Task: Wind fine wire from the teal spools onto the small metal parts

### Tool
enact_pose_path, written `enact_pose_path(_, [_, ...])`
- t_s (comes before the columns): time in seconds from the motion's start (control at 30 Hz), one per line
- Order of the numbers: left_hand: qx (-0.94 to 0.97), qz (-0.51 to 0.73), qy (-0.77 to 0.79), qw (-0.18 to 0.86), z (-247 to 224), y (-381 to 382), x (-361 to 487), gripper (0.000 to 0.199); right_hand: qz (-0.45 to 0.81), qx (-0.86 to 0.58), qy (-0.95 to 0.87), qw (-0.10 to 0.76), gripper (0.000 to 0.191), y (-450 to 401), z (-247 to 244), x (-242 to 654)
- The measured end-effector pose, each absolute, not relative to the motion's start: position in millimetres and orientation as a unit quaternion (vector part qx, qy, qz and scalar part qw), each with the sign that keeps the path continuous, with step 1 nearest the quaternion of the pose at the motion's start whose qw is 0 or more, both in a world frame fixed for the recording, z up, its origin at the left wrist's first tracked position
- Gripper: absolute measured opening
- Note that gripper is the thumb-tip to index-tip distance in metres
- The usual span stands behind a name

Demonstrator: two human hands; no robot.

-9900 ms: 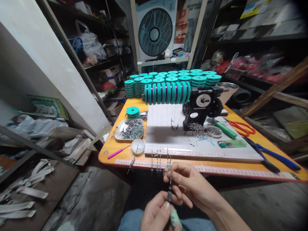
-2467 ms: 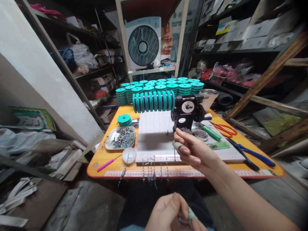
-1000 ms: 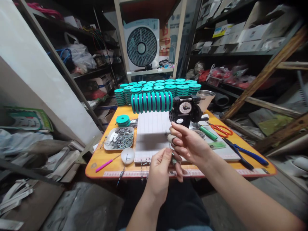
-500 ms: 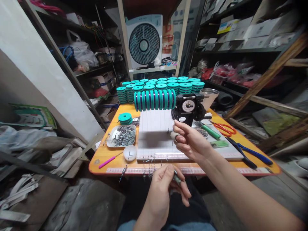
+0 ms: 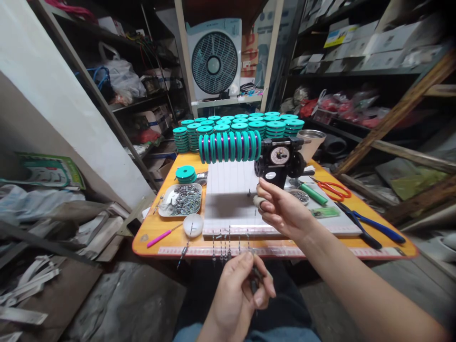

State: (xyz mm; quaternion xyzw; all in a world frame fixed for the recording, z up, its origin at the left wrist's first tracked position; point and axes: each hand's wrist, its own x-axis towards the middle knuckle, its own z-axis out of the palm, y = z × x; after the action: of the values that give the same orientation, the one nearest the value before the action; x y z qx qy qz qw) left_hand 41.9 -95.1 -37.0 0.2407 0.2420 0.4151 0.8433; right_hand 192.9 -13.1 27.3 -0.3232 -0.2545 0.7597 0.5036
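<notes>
My left hand (image 5: 242,289) is in front of the table edge, fingers curled around small dark metal pieces (image 5: 255,280) that are partly hidden. Above it, my right hand (image 5: 281,209) is closed in a pinch over the white board (image 5: 228,190); whatever its fingertips hold is too fine to make out. One of its fingers has a pale wrap. A row of teal spools (image 5: 230,146) sits on the shaft of a black winding machine (image 5: 278,159), with thin lines running down from them. Several short dark hanging rigs (image 5: 221,244) dangle along the table's front edge.
On the left are a tray of small metal parts (image 5: 183,199), a white cup (image 5: 193,226) and a pink-handled tool (image 5: 159,239). Orange scissors (image 5: 333,191), blue-handled pliers (image 5: 377,228) and a green tube (image 5: 313,194) lie right. Stacked teal spools (image 5: 238,126) stand behind.
My left hand has shifted slightly left, and its fingers have curled in closer around the metal pieces. My right hand stays nearly where it was.
</notes>
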Motion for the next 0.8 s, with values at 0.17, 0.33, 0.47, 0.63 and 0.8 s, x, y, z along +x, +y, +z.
enact_pose_path(0.17, [0.241, 0.406, 0.242, 0.848, -44.8, -97.0, 42.4, 0.027, 0.762, -0.322, -0.253, 0.501, 0.041, -12.3, 27.5, 192.4])
enact_pose_path(0.33, [0.264, 0.399, 0.259, 0.839, -50.5, -96.5, 41.0, 0.028, 0.761, -0.326, -0.247, 0.503, 0.040, -10.3, 24.8, 193.4])
enact_pose_path(0.47, [0.280, 0.394, 0.264, 0.835, -54.8, -96.4, 38.3, 0.028, 0.761, -0.329, -0.244, 0.503, 0.041, -10.2, 24.1, 193.1])
enact_pose_path(0.63, [0.278, 0.397, 0.250, 0.838, -62.1, -97.6, 38.0, 0.029, 0.759, -0.326, -0.250, 0.504, 0.041, -10.2, 25.3, 192.8])
enact_pose_path(0.8, [0.279, 0.395, 0.241, 0.842, -66.8, -99.9, 37.8, 0.030, 0.759, -0.320, -0.268, 0.499, 0.040, -9.6, 22.5, 194.4])
